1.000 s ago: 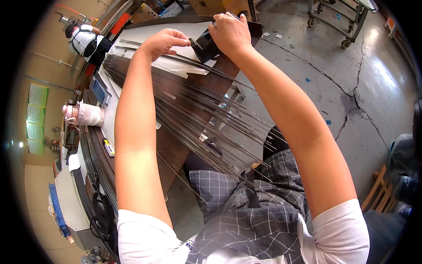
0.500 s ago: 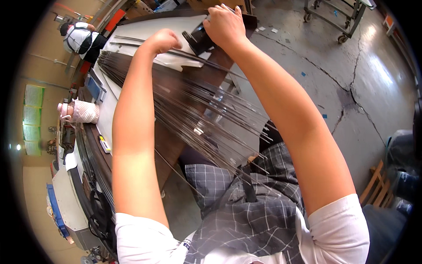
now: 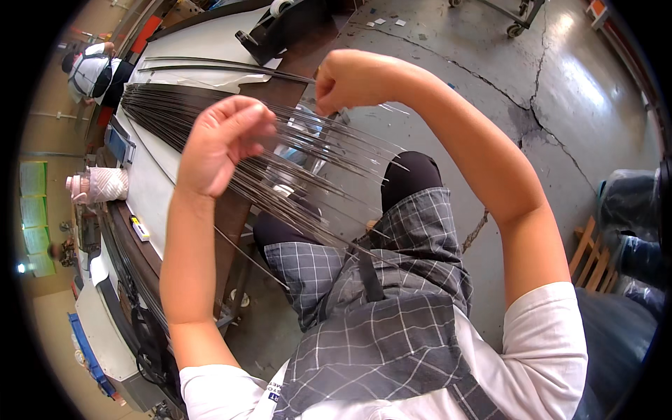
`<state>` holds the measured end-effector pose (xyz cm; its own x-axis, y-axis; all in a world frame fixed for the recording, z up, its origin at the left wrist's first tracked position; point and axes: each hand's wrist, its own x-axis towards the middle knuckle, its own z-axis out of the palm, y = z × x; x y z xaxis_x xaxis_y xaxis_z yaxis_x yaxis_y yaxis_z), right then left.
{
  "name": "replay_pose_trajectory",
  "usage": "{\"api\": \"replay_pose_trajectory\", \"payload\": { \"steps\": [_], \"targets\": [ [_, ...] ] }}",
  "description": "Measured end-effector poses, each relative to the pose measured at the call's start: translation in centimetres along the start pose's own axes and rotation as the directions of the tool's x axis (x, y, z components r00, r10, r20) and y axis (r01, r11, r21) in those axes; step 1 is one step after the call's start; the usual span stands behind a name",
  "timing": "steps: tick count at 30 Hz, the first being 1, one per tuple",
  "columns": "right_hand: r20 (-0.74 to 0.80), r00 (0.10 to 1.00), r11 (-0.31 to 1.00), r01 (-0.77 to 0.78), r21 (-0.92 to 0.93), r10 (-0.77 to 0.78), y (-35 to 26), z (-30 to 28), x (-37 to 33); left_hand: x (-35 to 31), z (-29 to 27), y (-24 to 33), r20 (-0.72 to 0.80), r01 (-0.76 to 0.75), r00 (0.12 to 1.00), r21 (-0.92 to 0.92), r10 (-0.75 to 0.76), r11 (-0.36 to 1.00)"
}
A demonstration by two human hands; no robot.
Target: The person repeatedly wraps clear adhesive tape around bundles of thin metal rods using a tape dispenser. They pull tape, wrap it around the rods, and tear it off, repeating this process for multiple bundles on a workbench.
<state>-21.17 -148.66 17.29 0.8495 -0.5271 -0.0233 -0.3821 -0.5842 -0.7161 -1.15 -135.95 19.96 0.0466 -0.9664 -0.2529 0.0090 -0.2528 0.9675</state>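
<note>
My left hand (image 3: pixel 227 143) is raised over a fanned bundle of long, thin dark strips (image 3: pixel 287 143). Its fingers curl in toward the thumb, and their blurred tips hide whatever may be between them. Farther right, my right hand (image 3: pixel 343 82) is bent down at the wrist with its fingers closed. What it may hold is hidden. Beside its fingertips are the right ends of a few dark strips (image 3: pixel 231 68) lying apart from the bundle. Beyond both hands, a black tape dispenser (image 3: pixel 287 28) stands on the table.
Many strip ends overhang the table edge toward my lap. On the left are a pink-and-white container (image 3: pixel 108 185), a yellow-and-white box cutter (image 3: pixel 140 229) and a blue object (image 3: pixel 120 143). Another person (image 3: pixel 94 73) stands at far left. A wheeled cart (image 3: pixel 518 21) is at far right.
My right hand has come away from the tape dispenser, nearer to me and beside the strip ends. My left hand has drawn back over the bundle. The whole view has shifted.
</note>
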Motion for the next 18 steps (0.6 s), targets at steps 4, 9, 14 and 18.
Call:
{"api": "replay_pose_trajectory", "payload": {
  "steps": [4, 9, 14, 18],
  "targets": [
    [0.094, 0.967, 0.959, -0.215, -0.187, 0.235, 0.0, 0.6, -0.8, -1.4, 3.2, -2.2, 0.059, 0.106, 0.994, -0.201, -0.096, 0.974],
    [0.236, 0.936, 0.955, -0.212, -0.207, 0.259, -0.5, 0.6, -1.5, -2.2, 5.9, -3.5, 0.092, 0.194, 0.98, -0.244, -0.177, 0.95],
    [0.168, 0.97, 0.978, -0.15, -0.144, 0.173, -0.4, 0.4, -1.9, -2.2, 7.9, -4.2, 0.102, 0.239, 0.97, -0.23, -0.221, 0.943],
    [0.197, 0.965, 0.982, -0.185, 0.028, 0.176, -0.9, -0.1, -2.2, -2.0, 9.3, -4.5, 0.124, 0.246, 0.967, -0.244, -0.222, 0.938]
  ]
}}
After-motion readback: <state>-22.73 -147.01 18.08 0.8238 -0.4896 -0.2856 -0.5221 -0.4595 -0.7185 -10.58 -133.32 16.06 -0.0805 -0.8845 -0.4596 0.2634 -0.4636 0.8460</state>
